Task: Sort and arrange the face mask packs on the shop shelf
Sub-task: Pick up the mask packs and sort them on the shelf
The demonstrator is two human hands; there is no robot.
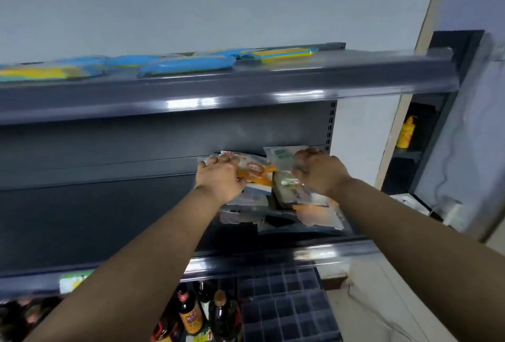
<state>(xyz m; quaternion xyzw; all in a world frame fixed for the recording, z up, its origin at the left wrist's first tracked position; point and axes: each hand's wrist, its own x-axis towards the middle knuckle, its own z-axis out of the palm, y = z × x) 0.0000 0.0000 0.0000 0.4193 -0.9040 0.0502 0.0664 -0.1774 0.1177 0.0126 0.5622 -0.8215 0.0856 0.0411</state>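
A loose heap of flat face mask packs lies at the right end of the dark middle shelf [109, 218]. My left hand [220, 177] presses palm-down on a white and orange pack [255, 171] at the heap's left side. Beside it, my right hand [318, 172] is closed around a pale green and white pack [284, 157], which stands tilted against the shelf's back panel. More packs, one orange and white [317, 214], spread out below both hands toward the shelf's front lip. The image is blurred and the prints are unreadable.
The top shelf [246, 87] carries several blue and yellow packets [188, 64]. Dark sauce bottles [190, 314] stand on the bottom shelf beside a dark gridded crate [287, 306]. A yellow bottle [406, 132] sits in a unit to the right, next to a white wall.
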